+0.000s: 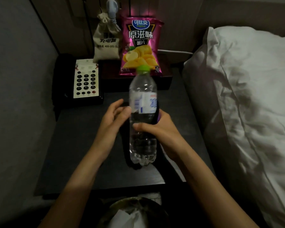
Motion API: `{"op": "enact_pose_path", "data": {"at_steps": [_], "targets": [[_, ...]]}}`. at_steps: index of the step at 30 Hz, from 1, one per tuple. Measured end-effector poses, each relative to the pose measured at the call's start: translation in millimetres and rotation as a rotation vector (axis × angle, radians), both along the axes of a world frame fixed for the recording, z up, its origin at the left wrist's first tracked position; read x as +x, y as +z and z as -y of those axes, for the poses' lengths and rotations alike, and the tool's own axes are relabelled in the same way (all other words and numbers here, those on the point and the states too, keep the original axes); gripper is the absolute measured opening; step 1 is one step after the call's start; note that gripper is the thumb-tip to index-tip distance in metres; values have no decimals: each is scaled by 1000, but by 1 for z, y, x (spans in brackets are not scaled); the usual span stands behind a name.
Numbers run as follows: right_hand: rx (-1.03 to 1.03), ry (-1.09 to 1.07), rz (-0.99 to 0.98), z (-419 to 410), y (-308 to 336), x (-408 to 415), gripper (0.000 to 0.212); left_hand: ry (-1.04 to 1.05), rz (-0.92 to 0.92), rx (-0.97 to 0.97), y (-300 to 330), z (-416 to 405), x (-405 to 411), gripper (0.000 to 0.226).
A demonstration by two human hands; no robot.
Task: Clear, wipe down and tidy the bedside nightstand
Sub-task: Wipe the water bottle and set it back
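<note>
A clear plastic water bottle [142, 102] with a green cap and a white-blue label is held above the dark nightstand [82, 145], cap pointing away from me. My right hand [156, 129] grips the bottle around its lower middle. Something dark with a purple edge [158, 118] shows behind the bottle by that hand; I cannot tell what it is. My left hand [113, 119] hovers just left of the bottle with relaxed fingers, close to the label, holding nothing.
A pink chip bag [141, 45] stands on a dark box [136, 83] at the back. A cloth drawstring pouch [106, 41] sits left of it, a black telephone [84, 81] at the left. A bin [132, 211] with paper stands below the front edge, the bed [247, 96] to the right.
</note>
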State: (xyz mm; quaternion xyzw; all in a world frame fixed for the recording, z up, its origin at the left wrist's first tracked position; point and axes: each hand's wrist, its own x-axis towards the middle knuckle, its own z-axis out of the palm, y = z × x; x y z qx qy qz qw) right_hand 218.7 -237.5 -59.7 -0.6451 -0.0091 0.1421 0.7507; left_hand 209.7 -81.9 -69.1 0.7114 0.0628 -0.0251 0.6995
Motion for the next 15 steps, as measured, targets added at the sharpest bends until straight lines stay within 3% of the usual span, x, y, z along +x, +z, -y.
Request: {"op": "enact_pose_path", "data": {"at_steps": [3,8,12,15], "targets": [[-75,178,31,-11,-1,-8,55,-54,-79,-161,5,-5,-3,54],[-13,286,-24,-25,-4,-14,47,-19,-1,-280,9,-9,-7,42],[47,370,-172,-23,0,-11,33,41,70,-422,7,-11,-7,30],[49,410,-302,-25,-3,-16,30,70,130,-431,9,-18,-4,34]]}}
